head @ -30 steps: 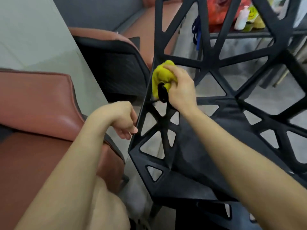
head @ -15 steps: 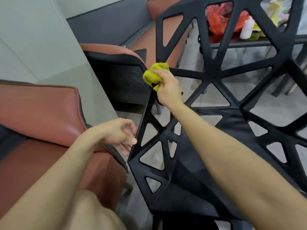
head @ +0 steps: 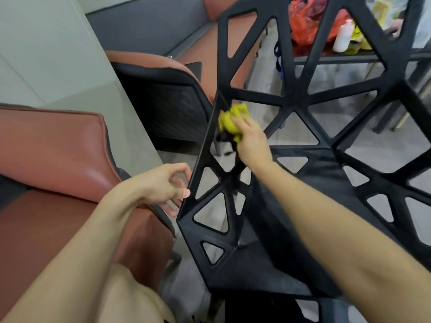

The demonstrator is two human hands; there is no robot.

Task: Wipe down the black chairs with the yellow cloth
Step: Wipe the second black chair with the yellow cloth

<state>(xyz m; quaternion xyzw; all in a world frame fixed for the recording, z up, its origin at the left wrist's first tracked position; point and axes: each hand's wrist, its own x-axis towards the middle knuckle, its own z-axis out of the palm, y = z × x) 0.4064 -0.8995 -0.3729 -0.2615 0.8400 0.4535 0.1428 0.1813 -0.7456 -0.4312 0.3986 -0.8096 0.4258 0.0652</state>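
One yellow cloth (head: 229, 118), half hidden by the gripping right hand (head: 253, 141), lies against the frame of one black chair (head: 235, 269), cut off rightward. Left hand (head: 163, 187) loosely curled, empty, beside its edge.

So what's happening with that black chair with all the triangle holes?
A person is cleaning the black chair. Their right hand grips a bunched yellow cloth and presses it on a bar where the chair's back meets its side. Their left hand sits by the chair's outer edge with fingers curled. It is hard to tell whether it actually holds the edge. A reddish-brown padded chair stands beside it.
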